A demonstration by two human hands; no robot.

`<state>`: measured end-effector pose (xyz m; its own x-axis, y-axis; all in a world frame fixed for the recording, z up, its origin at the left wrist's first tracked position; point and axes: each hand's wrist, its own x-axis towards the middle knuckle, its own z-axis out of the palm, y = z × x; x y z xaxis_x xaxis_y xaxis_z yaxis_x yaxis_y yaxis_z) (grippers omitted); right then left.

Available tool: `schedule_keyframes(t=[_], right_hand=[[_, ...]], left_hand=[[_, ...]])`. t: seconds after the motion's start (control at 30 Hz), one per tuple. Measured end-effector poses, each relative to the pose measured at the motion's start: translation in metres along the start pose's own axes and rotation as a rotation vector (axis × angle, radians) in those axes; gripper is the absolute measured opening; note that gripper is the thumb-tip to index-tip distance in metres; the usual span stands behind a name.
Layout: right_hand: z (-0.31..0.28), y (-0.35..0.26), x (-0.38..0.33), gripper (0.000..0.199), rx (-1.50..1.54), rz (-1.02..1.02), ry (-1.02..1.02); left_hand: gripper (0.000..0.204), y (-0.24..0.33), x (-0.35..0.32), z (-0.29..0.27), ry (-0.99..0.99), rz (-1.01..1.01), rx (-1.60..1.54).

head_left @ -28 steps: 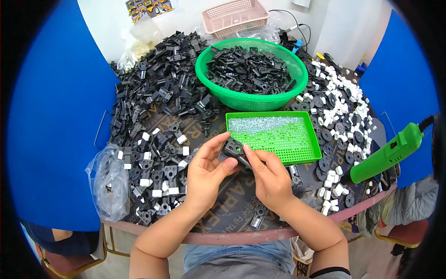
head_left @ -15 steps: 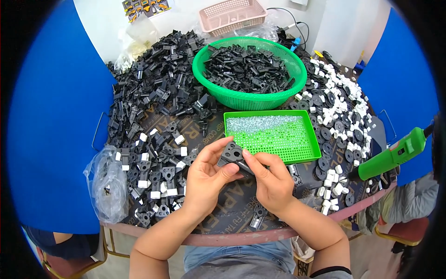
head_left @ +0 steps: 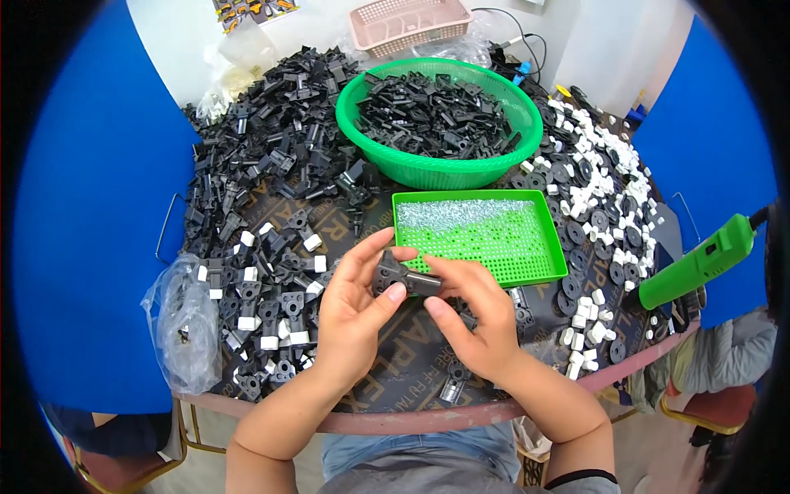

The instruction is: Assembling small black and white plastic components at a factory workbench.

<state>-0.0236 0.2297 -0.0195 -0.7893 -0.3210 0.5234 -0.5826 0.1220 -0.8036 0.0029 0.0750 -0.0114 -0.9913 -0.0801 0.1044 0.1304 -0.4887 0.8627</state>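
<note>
A black plastic bracket with a tube-like end is held over the near part of the table, its tube pointing right. My left hand grips it between thumb and fingers. Around the tube end, my right hand has its thumb and index finger spread, and it does not appear to grip the bracket. Just beyond both hands lies a green perforated tray with many small silvery screws at its far side. Another black bracket rests near the table edge, below my right hand.
Behind the tray stands a green basket full of black parts. A heap of black parts spreads left, with white-capped brackets and a plastic bag nearer. White pieces, black discs and a green power tool are right.
The bracket has turned, so its tube end now points right instead of its holed face showing. My right thumb and index finger have come off it and spread apart.
</note>
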Motion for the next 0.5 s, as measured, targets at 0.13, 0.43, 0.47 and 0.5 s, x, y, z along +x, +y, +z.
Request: schedule_keyframes(t=[0.13, 0.43, 0.47, 0.5], right_hand=[[-0.003, 0.004, -0.002, 0.012, 0.027, 0.156, -0.081], [-0.021, 0.000, 0.000, 0.015, -0.198, -0.026, -0.052], [-0.031, -0.009, -0.005, 0.015, -0.403, -0.019, -0.082], [-0.042, -0.017, -0.014, 0.015, -0.601, -0.010, -0.119]], left_hand=[[0.040, -0.005, -0.010, -0.005, -0.096, 0.140, 0.184], [0.034, -0.005, -0.001, -0.005, -0.134, 0.036, 0.309], [0.034, 0.000, 0.001, -0.009, -0.154, 0.016, 0.379], [0.032, 0.000, 0.001, -0.011, -0.129, 0.011, 0.385]])
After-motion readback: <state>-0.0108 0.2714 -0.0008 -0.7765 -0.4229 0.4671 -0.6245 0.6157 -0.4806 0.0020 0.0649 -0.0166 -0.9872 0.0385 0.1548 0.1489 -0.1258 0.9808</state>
